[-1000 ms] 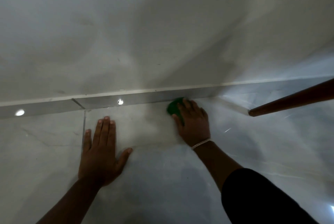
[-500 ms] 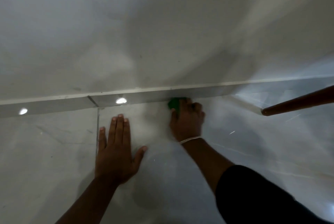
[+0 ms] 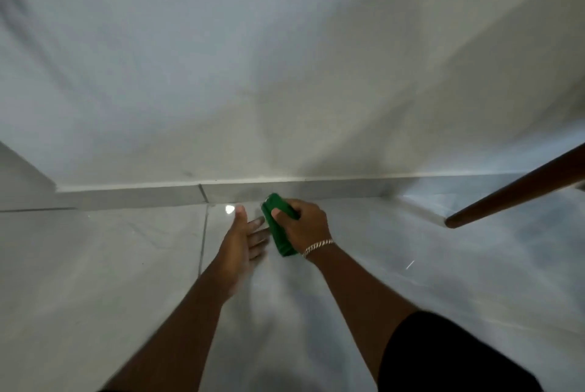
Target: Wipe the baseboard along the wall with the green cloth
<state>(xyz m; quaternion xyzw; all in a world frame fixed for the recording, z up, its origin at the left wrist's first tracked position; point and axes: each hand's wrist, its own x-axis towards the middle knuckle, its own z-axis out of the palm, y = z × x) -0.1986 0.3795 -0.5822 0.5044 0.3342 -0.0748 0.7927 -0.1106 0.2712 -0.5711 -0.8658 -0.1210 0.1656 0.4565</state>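
Right hand (image 3: pixel 303 225) clamps green cloth (image 3: pixel 278 227), lifted just near of baseboard (image 3: pixel 253 190), off it. Left hand (image 3: pixel 245 238) open beside cloth, likely to refold it.

I can read no text, label, brand, number or sign anywhere here.
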